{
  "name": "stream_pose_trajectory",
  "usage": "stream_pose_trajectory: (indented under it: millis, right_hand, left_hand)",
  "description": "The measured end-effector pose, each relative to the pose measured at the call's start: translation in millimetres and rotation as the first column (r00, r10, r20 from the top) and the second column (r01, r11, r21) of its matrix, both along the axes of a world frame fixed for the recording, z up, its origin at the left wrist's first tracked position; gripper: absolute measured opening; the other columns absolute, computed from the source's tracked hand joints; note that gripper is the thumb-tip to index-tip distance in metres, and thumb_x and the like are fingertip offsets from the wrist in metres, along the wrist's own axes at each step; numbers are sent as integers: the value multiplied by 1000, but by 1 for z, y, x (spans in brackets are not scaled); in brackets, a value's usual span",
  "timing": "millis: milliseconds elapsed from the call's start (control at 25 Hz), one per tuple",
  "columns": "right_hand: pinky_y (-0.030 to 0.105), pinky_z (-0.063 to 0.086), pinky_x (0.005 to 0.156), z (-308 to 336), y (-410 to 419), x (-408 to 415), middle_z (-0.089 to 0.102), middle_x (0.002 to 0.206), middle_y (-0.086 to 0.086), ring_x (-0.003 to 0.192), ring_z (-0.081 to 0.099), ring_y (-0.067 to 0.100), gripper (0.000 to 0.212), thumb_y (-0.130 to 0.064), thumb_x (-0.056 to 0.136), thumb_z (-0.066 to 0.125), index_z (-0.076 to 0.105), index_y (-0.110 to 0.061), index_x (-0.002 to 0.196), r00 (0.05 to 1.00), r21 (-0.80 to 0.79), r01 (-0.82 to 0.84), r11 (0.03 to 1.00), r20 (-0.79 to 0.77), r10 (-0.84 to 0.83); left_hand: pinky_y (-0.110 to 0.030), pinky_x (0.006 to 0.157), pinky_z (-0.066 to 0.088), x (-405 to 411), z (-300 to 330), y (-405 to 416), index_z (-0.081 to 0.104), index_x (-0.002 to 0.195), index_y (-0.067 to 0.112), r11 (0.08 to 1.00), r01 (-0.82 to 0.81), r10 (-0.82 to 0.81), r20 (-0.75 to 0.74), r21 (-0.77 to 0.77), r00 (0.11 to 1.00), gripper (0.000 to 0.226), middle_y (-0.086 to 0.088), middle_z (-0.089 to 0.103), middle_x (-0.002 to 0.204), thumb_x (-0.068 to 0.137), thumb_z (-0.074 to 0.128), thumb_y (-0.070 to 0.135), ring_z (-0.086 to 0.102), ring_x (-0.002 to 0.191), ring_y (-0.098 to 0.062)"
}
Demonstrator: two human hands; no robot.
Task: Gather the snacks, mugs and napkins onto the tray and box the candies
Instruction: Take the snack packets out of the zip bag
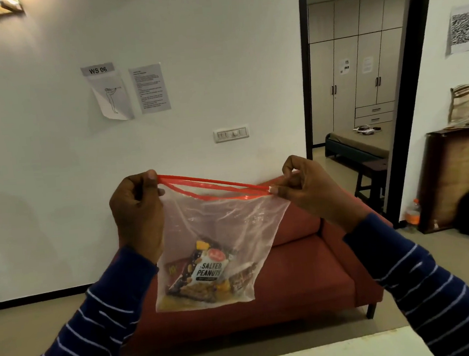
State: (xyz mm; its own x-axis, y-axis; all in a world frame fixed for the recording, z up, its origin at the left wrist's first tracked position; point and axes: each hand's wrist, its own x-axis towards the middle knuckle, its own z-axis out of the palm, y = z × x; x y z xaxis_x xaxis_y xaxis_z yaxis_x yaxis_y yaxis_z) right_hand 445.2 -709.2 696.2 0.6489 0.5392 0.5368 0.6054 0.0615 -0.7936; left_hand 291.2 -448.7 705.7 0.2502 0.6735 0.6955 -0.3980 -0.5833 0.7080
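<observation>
Aloft: both hands' fingers pinch zip bag | snacks partly obscured

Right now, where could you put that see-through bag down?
Two bare patches: the red sofa seat behind the clear zip bag with the red strip, and the pale tabletop at the bottom edge. Both hands, left and right, are busy pinching its top.

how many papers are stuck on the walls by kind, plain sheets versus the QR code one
Plain printed sheets: 2, the WS 06 drawing sheet and the text sheet
QR code sheet: 1
Total: 3 on the near walls; the wardrobe papers are not counted.
</observation>
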Motion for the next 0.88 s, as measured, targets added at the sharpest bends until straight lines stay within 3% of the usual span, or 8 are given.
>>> stream_pose_trajectory:
  millis: [120,200,320,480,680,760,880]
  right_hand:
    - [36,61,66,-6,1,0,77,79,8,74,75,18,26,-5,84,77,55,-19,84,992,-90,112,990,68,-106]
    - [33,63,72,-2,3,-5,77,85,1,78,75,10,22,-12,85,77,61,-25,91,989,-170,117,978,112,-99]
    - [23,61,69,10,15,-21,76,95,-4,82,74,3,23,-25,84,79,67,-29,103,988,-271,43,962,157,-1]
    - [14,55,64,15,41,-41,70,84,-11,72,70,6,25,-15,85,77,70,-23,108,942,-395,48,917,323,90]
    - [18,56,62,20,47,-46,72,70,-4,61,69,9,14,-7,86,74,72,-17,96,944,-343,81,936,329,38]
    - [20,53,60,19,48,-48,71,64,3,55,67,13,15,-8,86,74,66,-19,92,942,-292,72,954,335,31]
    - [22,53,58,16,50,-52,69,60,7,55,65,19,18,-9,87,72,57,-18,91,920,-293,90,952,391,33]
  left_hand:
    - [-32,66,58,-1,-3,-8,67,86,42,999,13,-9,-65,53,998,21,14,71,75,92,56,59,70,74,-16]
    - [-30,63,58,-2,-4,-13,67,87,42,995,62,-56,-87,78,995,21,13,72,76,91,58,60,70,72,-13]
    - [-18,58,56,1,-7,-26,69,86,35,987,154,-149,-97,46,984,13,14,71,72,94,63,43,65,65,-2]
    - [-13,57,54,2,-15,-43,68,91,20,985,175,-172,-125,12,977,11,10,69,69,97,62,28,64,63,1]
    - [-24,57,52,-9,-28,-46,63,91,4,976,194,-208,-148,-100,967,24,10,62,69,102,54,24,57,63,-7]
    - [-31,61,51,-16,-38,-53,59,91,10,980,153,-175,-177,-130,969,20,12,62,73,102,53,25,56,66,-9]
    - [-30,72,55,-27,-52,-65,52,105,23,997,78,-70,-270,20,960,23,5,62,99,93,66,36,63,85,-10]
